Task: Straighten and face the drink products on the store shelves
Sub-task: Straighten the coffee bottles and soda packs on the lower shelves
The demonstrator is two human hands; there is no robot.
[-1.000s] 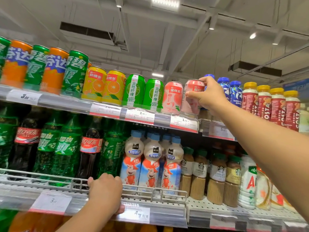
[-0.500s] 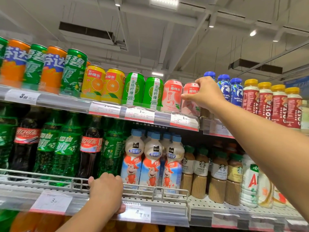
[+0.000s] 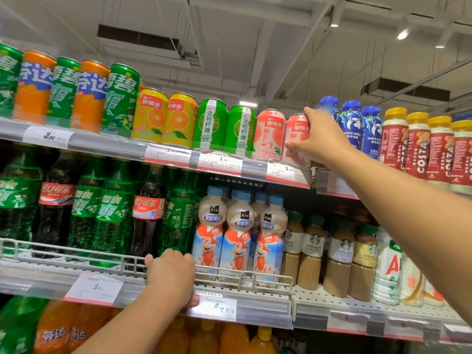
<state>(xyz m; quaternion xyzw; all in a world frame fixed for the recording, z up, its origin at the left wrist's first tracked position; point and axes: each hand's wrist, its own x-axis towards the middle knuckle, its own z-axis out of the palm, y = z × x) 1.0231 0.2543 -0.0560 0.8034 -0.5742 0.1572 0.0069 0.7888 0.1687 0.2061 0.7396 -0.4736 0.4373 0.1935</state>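
While the right hand (image 3: 323, 139) pinches the second pink peach can (image 3: 296, 139) on the top shelf (image 3: 122, 146), left hand (image 3: 171, 274) curls on the white wire rail (image 3: 76, 254); most cans already face front, rest tbd imo.

My bare left hand (image 3: 171, 274), my bare right hand (image 3: 322, 139), both forearms uncovered, no sleeves, gloves, rings or watch visible

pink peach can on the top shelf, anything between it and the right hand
Nothing visible. The right hand already grips the pink peach can at the front edge of the top shelf, thumb low, fingers over its top. The left hand rests on the wire rail below.
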